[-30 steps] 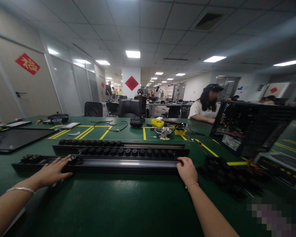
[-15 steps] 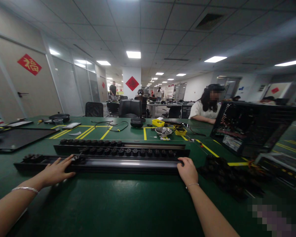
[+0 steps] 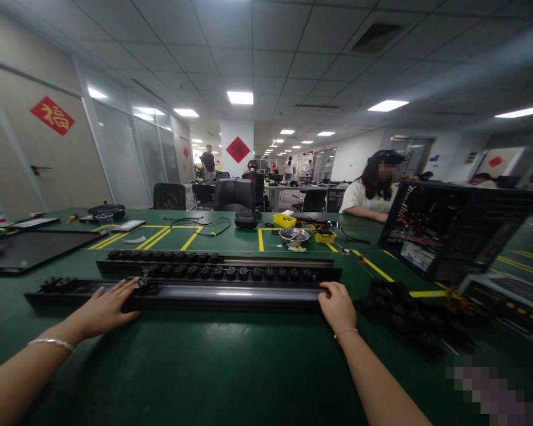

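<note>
A long black track rail (image 3: 235,294) with a shiny inner channel lies across the table in front of me. My left hand (image 3: 104,309) rests over its left part, fingers stretched out and thumb apart. Its fingertips touch a small black block (image 3: 142,285) that looks like a socket module sitting in the channel. Further left on the same rail sit a few similar black modules (image 3: 57,283). At the right end, my right hand (image 3: 338,305) is closed over the rail's edge, with the thumb on the near side.
Right behind lie more black rails (image 3: 284,264) with rows of modules. A pile of black modules (image 3: 417,316) lies at right, near an open computer case (image 3: 453,231) and a power supply (image 3: 506,305). A metal bowl (image 3: 294,236) stands farther back. A person (image 3: 371,189) sits across.
My left hand has moved slightly to the right along the rail, and the small black module at its fingertips has shifted right with it. My right hand stays on the rail's end.
</note>
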A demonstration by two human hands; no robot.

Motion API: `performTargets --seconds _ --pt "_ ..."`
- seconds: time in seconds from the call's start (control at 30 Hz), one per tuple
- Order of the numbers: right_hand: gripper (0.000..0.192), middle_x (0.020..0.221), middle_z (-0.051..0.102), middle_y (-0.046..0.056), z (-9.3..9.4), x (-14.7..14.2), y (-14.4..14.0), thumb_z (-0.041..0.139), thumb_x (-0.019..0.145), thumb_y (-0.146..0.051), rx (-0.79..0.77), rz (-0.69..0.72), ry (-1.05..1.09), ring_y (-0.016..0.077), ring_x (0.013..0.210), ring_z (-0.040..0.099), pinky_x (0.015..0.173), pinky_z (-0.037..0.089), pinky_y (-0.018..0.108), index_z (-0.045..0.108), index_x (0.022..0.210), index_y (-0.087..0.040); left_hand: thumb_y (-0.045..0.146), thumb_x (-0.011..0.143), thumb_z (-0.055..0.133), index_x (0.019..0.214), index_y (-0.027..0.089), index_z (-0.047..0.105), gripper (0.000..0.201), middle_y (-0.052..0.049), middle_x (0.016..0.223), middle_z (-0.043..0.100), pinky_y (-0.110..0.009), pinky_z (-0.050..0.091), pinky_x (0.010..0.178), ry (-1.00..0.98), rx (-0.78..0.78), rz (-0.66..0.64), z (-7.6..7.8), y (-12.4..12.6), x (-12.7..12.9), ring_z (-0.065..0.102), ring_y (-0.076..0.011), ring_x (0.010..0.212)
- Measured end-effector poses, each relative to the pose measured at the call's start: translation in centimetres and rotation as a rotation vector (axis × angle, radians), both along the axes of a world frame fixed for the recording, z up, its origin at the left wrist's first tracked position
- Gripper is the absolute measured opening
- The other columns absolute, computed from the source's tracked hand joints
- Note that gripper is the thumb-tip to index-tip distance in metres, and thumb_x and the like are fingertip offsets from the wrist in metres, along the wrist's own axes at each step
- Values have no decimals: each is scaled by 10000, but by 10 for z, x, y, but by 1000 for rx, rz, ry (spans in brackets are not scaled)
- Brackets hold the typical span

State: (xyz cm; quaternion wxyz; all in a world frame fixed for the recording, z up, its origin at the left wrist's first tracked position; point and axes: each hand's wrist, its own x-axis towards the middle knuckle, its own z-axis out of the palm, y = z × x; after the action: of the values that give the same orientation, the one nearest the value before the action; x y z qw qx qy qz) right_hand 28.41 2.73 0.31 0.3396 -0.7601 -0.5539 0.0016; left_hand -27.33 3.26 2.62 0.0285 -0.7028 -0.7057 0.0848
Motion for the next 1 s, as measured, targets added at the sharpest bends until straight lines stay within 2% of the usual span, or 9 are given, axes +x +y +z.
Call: performTargets --seconds 0.07,0.17,0.6,0.83,1.0 --pt "351 1144 520 38 1 0 0 386 750 -240 -11 -1 5 185 972 528 771 424 267 634 997 -223 563 727 361 1399 67 152 861 -129 1481 155 -507 157 1081 -10 12 -47 0 -1 1 135 -292 1358" --pt "349 1146 518 38 2 -1 -1 384 754 -243 -21 -2 6 181 974 527 777 422 264 635 995 -220 558 724 373 1394 56 168 862 -147 1472 181 -487 201 1072 -35 7 -66 2 -1 2 164 -289 1352" --pt "354 1145 517 44 2 -1 -1 387 757 -248 -31 -7 8 190 982 524 784 423 275 636 1007 -222 550 704 412 1400 108 174 858 -160 1458 216 -566 190 1047 -110 15 -50 2 -2 10 167 -292 1350" --pt "351 1143 515 38 2 -1 0 394 748 -241 -32 -16 9 192 987 520 823 412 282 637 1001 -230 544 733 363 1414 135 84 841 -137 1481 144 -603 157 1035 -71 0 -42 2 -2 15 126 -282 1362" --pt "351 1154 506 40 3 -2 -1 401 746 -234 -43 -20 20 196 993 514 825 412 279 639 1003 -224 551 717 382 1413 144 106 852 -138 1480 157 -613 166 1028 -94 1 -34 3 -3 17 132 -291 1360"
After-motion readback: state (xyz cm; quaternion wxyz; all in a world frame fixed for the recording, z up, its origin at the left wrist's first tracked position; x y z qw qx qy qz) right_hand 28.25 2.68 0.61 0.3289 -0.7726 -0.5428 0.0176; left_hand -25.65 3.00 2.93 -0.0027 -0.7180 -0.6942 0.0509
